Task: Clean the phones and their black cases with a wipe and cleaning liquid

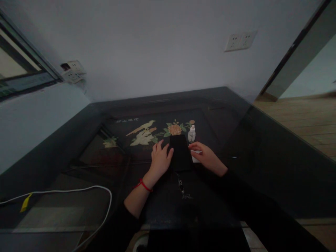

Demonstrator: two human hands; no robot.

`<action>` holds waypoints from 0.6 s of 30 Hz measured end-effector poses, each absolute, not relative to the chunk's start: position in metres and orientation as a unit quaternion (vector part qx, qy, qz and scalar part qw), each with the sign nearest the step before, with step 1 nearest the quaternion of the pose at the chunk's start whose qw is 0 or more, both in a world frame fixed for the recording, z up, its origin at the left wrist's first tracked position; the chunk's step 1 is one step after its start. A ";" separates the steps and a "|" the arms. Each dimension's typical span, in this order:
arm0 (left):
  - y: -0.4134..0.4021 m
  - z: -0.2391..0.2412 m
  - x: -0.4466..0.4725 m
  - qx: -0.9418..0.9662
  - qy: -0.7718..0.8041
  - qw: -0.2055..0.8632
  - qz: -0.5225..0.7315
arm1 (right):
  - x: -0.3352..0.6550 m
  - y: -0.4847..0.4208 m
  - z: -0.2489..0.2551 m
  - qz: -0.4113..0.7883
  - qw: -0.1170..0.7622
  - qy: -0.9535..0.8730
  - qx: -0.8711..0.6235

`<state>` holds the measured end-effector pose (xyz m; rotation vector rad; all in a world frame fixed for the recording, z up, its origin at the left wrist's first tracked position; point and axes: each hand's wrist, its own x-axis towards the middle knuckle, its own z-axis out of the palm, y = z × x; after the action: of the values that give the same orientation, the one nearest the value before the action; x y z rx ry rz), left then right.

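Observation:
A black phone (pixel 180 152) lies flat on the dark glass table (pixel 252 157). My left hand (pixel 160 161) rests beside its left edge with fingers stretched out, the thumb touching the phone's side. My right hand (pixel 207 156) lies at the phone's right edge, fingers extended over a small white object (pixel 195 158) that shows partly beneath them. A small white dropper bottle (pixel 191 133) stands upright just beyond the phone's far right corner. A thin chain or strap (pixel 181 189) trails from the phone's near end toward me.
A white cable (pixel 78 190) with a yellow tag (pixel 25 203) curves across the table's left side. Painted bird and flower artwork (pixel 147 133) shows under the glass. Wall sockets (pixel 240 40) sit above; wooden floor (pixel 309 119) lies to the right.

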<state>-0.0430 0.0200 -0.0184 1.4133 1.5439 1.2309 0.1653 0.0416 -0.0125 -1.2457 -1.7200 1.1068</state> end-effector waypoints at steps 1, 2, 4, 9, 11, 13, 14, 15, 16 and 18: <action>0.019 -0.019 -0.043 0.554 0.601 0.339 0.466 | 0.164 0.041 -0.013 0.436 0.364 -0.665 -0.484; 0.019 -0.021 -0.042 0.560 0.605 0.332 0.459 | 0.163 0.041 -0.013 0.443 0.363 -0.661 -0.485; 0.021 -0.024 -0.040 0.564 0.611 0.324 0.451 | 0.161 0.040 -0.012 0.458 0.364 -0.650 -0.485; 0.032 -0.026 -0.041 0.552 0.608 0.333 0.463 | 0.159 0.036 -0.006 0.502 0.377 -0.605 -0.490; 0.033 -0.025 -0.040 0.548 0.593 0.354 0.472 | 0.160 0.035 -0.002 0.512 0.393 -0.585 -0.491; 0.030 -0.024 -0.037 0.543 0.575 0.382 0.478 | 0.160 0.034 0.004 0.518 0.409 -0.572 -0.487; 0.028 -0.024 -0.035 0.542 0.567 0.396 0.479 | 0.161 0.033 0.006 0.521 0.415 -0.567 -0.484; 0.026 -0.023 -0.034 0.540 0.560 0.405 0.480 | 0.161 0.031 0.009 0.527 0.419 -0.564 -0.479; 0.024 -0.022 -0.033 0.540 0.556 0.408 0.482 | 0.162 0.030 0.012 0.534 0.420 -0.560 -0.474; 0.022 -0.020 -0.033 0.542 0.558 0.399 0.485 | 0.163 0.027 0.017 0.559 0.412 -0.551 -0.463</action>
<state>-0.0332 0.0220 -0.0196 1.3729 1.4120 1.2266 0.1629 0.0273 0.0174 -1.1644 -1.3858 1.4071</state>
